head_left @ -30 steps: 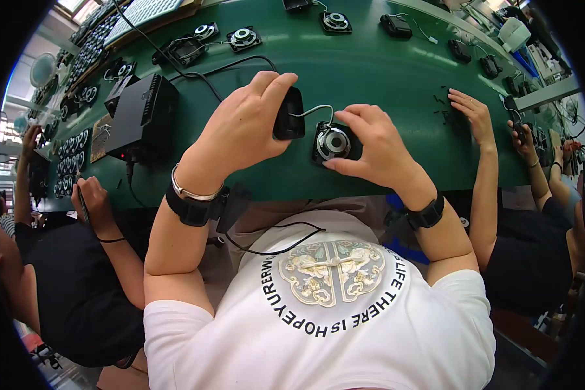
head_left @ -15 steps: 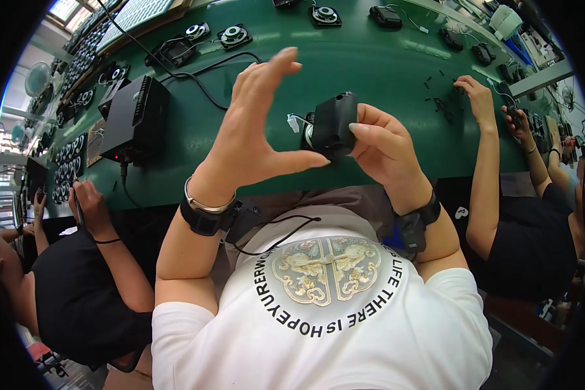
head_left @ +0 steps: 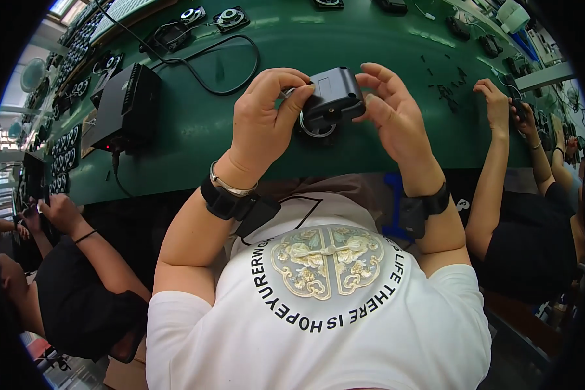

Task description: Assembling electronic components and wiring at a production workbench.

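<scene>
I hold a small black plastic housing (head_left: 335, 97) up above the green conveyor belt (head_left: 195, 130), between both hands. My left hand (head_left: 266, 120) grips its left side with thumb and fingers. My right hand (head_left: 393, 110) holds its right side, fingers spread above it. A round speaker part (head_left: 315, 127) with a metal rim hangs just under the housing, between my hands. A thin wire near my left fingers is mostly hidden.
A black box unit (head_left: 127, 107) with a looping cable lies on the belt to the left. More speaker parts (head_left: 231, 16) sit at the far edge. A person's arm (head_left: 494, 149) works at my right; another person's hand (head_left: 62, 211) at my left.
Both hands lifted the housing and speaker off the belt and brought them closer to me. My left hand, open a moment ago, has closed on the housing's left side.
</scene>
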A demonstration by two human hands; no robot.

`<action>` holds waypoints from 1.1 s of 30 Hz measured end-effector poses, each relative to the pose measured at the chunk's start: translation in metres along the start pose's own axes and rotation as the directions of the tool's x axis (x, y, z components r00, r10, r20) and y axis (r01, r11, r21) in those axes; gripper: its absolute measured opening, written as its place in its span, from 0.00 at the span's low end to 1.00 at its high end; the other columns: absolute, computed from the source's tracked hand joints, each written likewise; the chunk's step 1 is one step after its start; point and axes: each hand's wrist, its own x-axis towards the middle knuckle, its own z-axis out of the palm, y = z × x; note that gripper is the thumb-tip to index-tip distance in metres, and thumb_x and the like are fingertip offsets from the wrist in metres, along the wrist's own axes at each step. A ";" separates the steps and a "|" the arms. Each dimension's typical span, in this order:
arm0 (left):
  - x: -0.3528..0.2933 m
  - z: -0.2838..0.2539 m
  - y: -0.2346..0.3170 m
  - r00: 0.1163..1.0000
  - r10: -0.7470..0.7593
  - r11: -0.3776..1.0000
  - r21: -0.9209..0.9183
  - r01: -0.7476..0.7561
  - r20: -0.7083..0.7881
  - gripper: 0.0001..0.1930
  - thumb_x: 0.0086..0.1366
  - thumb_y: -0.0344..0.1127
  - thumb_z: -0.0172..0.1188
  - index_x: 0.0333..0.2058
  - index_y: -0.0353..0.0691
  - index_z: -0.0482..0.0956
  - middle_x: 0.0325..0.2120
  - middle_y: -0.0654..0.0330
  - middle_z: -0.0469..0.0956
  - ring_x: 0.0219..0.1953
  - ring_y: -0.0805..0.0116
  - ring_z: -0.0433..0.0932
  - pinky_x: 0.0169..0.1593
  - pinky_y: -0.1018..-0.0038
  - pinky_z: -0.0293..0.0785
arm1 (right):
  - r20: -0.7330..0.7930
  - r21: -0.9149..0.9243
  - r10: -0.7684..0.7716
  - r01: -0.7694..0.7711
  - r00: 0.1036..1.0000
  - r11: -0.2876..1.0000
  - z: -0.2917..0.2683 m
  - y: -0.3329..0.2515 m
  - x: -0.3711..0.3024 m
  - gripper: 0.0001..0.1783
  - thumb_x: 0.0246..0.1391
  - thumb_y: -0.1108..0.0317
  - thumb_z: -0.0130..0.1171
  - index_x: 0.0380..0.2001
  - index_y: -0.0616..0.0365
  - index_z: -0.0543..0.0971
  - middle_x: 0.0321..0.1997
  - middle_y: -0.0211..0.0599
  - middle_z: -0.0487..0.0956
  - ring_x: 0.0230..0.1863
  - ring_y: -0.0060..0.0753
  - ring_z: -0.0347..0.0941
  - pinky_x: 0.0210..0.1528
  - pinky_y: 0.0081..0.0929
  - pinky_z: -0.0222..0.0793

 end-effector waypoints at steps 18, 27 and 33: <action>0.005 -0.013 0.010 0.996 -0.048 0.984 -0.171 0.059 0.069 0.04 0.65 0.29 0.61 0.36 0.35 0.77 0.31 0.62 0.80 0.31 0.74 0.77 0.35 0.78 0.73 | 0.384 -0.734 -0.196 0.427 0.902 0.529 0.018 0.006 0.000 0.38 0.36 0.67 0.72 0.54 0.62 0.70 0.53 0.46 0.74 0.53 0.47 0.71 0.56 0.33 0.68; 0.022 -0.010 0.008 0.957 -0.200 0.547 -0.786 0.288 0.212 0.10 0.65 0.32 0.62 0.41 0.32 0.77 0.34 0.62 0.79 0.32 0.78 0.77 0.36 0.82 0.75 | 0.355 -0.807 -0.210 0.412 0.911 0.423 0.019 0.021 -0.001 0.38 0.36 0.67 0.72 0.54 0.62 0.70 0.55 0.49 0.73 0.56 0.49 0.70 0.58 0.37 0.67; 0.002 -0.012 -0.006 0.812 -0.545 0.746 -0.320 0.583 0.208 0.12 0.62 0.33 0.66 0.39 0.31 0.79 0.35 0.60 0.79 0.32 0.76 0.77 0.36 0.79 0.74 | 0.304 -0.807 -0.186 0.356 0.934 0.471 0.021 0.020 -0.009 0.39 0.36 0.66 0.72 0.55 0.63 0.71 0.57 0.50 0.72 0.58 0.50 0.69 0.60 0.37 0.66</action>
